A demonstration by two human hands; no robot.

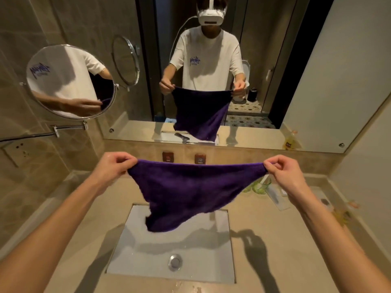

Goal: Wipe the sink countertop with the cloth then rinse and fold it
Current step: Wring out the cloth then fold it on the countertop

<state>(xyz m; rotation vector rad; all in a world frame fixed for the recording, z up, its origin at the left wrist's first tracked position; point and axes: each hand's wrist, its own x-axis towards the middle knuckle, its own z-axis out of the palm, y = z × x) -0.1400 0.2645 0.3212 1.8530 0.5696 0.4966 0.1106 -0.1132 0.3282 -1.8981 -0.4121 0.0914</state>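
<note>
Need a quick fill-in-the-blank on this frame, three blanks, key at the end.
1. The purple cloth hangs spread above the ____.
2. The left hand and right hand each pinch a top ____ of it.
3. The green glass stands on the person's ____ side of the basin.

Missing words: sink; corner; right

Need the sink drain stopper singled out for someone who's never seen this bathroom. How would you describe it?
Start at the rectangular white sink sunk into the beige countertop, below the purple cloth held by both hands. On the basin floor, toward its near edge, sits the drain stopper: a small round chrome cap, the only shiny metal thing inside the basin.
</note>
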